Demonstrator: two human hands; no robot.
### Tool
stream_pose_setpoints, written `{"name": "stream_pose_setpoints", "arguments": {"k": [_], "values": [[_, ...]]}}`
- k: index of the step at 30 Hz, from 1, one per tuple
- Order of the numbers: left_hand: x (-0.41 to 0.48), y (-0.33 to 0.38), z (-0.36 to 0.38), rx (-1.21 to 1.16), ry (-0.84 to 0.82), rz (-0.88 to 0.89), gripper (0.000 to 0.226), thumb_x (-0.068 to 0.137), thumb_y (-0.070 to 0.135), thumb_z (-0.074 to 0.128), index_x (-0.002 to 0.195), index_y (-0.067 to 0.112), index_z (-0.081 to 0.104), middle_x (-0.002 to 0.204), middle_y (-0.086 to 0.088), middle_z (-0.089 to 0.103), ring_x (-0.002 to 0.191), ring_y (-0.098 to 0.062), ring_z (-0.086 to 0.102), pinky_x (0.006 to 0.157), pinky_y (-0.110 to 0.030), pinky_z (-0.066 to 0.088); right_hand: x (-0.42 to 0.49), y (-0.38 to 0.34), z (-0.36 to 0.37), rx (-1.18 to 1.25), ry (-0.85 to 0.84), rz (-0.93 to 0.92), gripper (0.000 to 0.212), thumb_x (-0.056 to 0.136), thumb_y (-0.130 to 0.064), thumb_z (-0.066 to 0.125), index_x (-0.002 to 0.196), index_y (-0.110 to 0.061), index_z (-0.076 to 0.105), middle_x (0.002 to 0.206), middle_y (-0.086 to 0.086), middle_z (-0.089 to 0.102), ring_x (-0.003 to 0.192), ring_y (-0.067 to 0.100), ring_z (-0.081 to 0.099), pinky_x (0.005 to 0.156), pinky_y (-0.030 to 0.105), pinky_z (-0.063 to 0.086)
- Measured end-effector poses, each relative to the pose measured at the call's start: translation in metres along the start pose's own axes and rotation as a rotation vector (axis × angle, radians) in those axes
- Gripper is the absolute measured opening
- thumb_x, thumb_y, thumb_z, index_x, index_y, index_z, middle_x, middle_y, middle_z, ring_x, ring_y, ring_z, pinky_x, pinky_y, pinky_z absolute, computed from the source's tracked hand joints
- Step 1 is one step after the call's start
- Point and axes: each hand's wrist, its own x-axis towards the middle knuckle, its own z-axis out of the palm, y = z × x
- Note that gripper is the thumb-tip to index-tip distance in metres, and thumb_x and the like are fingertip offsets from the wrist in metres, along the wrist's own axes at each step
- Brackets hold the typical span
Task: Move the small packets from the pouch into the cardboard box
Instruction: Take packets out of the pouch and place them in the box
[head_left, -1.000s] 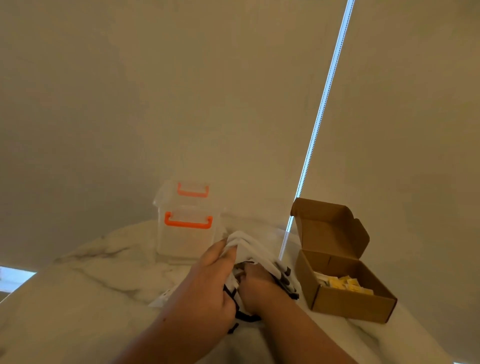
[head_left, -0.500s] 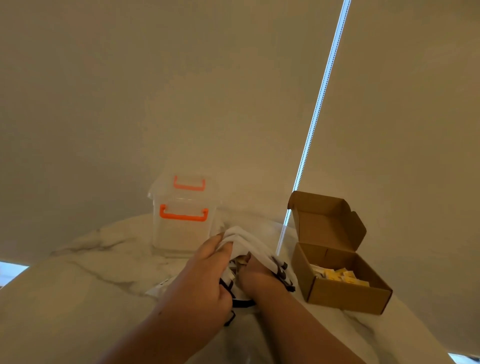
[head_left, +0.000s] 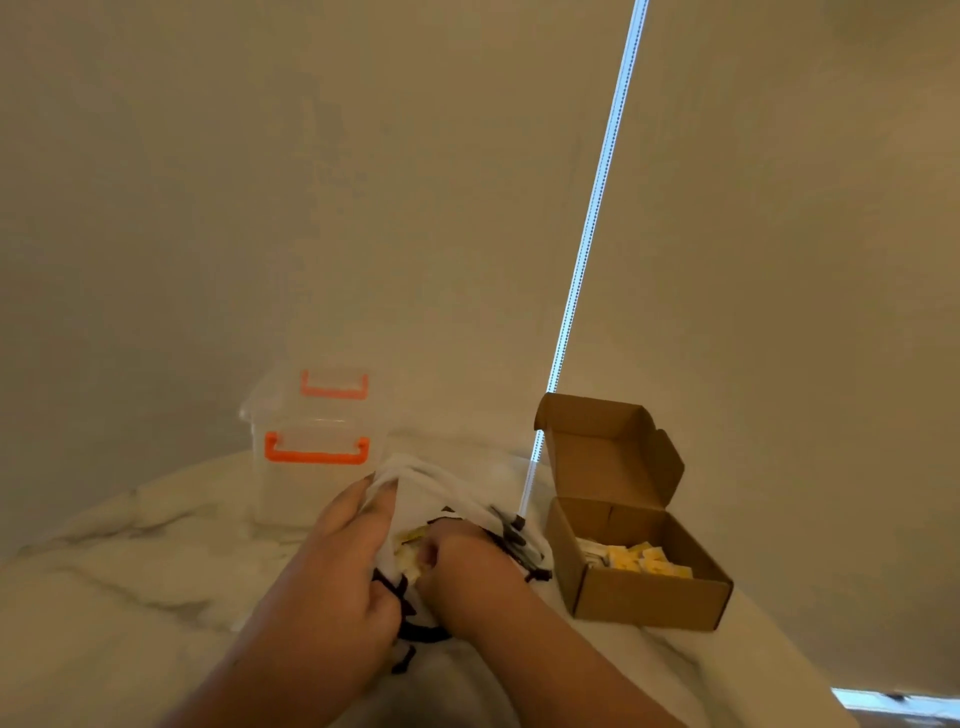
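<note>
Head view: the left hand (head_left: 337, 561) still pinches the far-left edge of the white pouch (head_left: 447, 493), holding its mouth up on the bench (head_left: 130, 597). The right hand (head_left: 467, 566) is curled in the mouth; whether it grips anything cannot be told. Yellow packets (head_left: 408, 545) now show between the hands more plainly than a second ago. To the right stands the open cardboard box (head_left: 644, 603), already holding some; a clear container (head_left: 311, 493) sits far left.
</note>
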Motion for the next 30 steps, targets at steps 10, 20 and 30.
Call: {"name": "stream_pose_setpoints", "arguments": {"k": [10,20,30], "values": [[0.002,0.007,-0.012,-0.054,0.017,-0.055,0.089,0.076,-0.001,0.055,0.147,0.040,0.021,0.141,0.039,0.017,0.130,0.018,0.014,0.100,-0.001,0.014,-0.094,0.035,-0.040,0.193,0.354,-0.579,0.019,0.094,-0.022,0.057,0.105,-0.026,0.072,0.094,-0.015,0.065,0.090,0.002,0.059,0.080,0.015,0.050],[-0.006,0.016,-0.011,-0.012,-0.015,-0.096,0.088,0.080,0.004,0.056,0.151,0.037,0.017,0.144,0.036,0.013,0.130,0.018,0.010,0.105,-0.011,0.013,-0.023,0.198,-0.048,0.536,0.872,0.100,0.021,0.092,-0.021,0.062,0.112,-0.026,0.062,0.099,-0.005,0.064,0.084,0.010,0.057,0.063,0.025,0.048],[-0.011,0.022,-0.012,-0.023,0.021,-0.075,0.086,0.082,0.008,0.054,0.151,0.042,0.016,0.146,0.039,0.010,0.133,0.012,0.019,0.105,-0.013,0.023,-0.012,0.199,-0.041,0.173,0.677,0.275,0.014,0.096,-0.033,0.054,0.099,-0.024,0.064,0.083,-0.006,0.057,0.074,0.011,0.054,0.067,0.027,0.047]]}}
